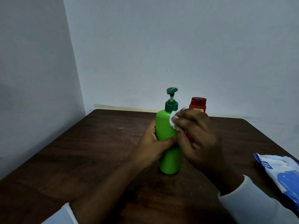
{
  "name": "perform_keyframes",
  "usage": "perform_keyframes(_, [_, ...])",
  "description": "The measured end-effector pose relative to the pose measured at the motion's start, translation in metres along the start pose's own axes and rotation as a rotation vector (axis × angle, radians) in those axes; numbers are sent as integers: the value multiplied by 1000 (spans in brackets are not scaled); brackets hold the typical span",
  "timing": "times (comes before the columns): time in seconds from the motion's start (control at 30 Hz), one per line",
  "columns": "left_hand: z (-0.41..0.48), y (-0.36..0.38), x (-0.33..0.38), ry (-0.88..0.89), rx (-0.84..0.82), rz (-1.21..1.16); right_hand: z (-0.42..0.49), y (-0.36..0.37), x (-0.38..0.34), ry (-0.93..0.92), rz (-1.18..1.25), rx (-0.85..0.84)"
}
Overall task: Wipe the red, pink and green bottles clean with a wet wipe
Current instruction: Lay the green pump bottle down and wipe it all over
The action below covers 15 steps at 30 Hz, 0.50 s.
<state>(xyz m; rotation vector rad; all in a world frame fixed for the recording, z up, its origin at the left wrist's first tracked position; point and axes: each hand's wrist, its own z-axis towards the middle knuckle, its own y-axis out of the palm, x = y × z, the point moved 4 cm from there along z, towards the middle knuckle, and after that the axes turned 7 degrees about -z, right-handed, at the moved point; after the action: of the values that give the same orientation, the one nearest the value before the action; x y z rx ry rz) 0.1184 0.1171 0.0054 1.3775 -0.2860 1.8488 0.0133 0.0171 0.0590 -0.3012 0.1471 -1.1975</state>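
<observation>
A tall green bottle (pixel 165 126) with a dark green pump top stands upright on the dark wooden table (pixel 97 151), near its middle. My left hand (pixel 152 146) wraps around the bottle's middle from the left. My right hand (pixel 195 135) presses a small white wet wipe (pixel 172 119) against the bottle's upper right side, just below the pump collar. Behind my right hand stands a red bottle (pixel 198 103) with a red cap; only its top shows. No pink bottle is visible.
A blue and white pack of wet wipes (pixel 281 173) lies at the table's right edge. Pale walls meet in a corner behind the table's far left.
</observation>
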Motion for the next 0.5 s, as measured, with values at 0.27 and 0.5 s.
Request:
perform_keyframes(0.27, [2,-4,-10,-42,-12,127,-6,1,23,202,33,53])
perform_keyframes(0.5, [1,-6,-10,-15,15,164,13,2,11,186,-2,155])
